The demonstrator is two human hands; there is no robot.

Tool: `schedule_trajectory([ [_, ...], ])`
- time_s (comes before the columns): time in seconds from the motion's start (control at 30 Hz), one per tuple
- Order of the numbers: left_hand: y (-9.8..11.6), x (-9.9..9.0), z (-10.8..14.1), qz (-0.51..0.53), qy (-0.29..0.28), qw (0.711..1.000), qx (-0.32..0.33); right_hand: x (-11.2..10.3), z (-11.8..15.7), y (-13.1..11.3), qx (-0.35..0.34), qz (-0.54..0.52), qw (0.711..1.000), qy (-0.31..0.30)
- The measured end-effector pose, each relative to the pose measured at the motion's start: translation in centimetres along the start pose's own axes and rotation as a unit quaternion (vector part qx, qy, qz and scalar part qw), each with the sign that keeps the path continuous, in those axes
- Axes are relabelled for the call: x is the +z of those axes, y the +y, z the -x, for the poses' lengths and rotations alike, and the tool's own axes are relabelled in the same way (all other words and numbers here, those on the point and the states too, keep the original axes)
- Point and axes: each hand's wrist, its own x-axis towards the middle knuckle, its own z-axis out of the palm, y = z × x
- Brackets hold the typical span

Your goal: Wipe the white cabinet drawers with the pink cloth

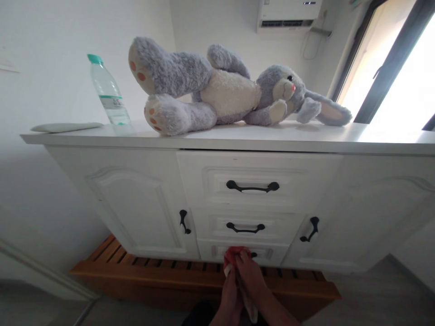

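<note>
Both my hands are low in the view, at the bottom drawer (217,251) of a white cabinet (136,199). My right hand (250,274) presses a red cloth (232,254) against the drawer front, over its black handle. My left hand (230,296) is just below and to the left, gripping a pale part of the cloth that hangs down between the two hands. The drawer looks closed.
On the cabinet top (306,138) lie a grey and white plush rabbit (224,93), a clear plastic bottle with a green cap (108,93) and a flat pale pad (64,127). A wooden slatted platform (163,274) runs under the cabinet. A bright window (401,63) is at the right.
</note>
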Motion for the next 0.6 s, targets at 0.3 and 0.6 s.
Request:
schedule_trajectory([
  [0.3,-0.9,1.1,-0.9,0.002,-0.009,1.000,-0.022,-1.9,0.1,1.4,0.018,-0.010,0.999,-0.029],
  [0.6,-2.0,0.8,-0.6,-0.131,-0.019,0.990,-0.053,-5.4,3.4,3.4,0.091,-0.258,0.958,0.090],
])
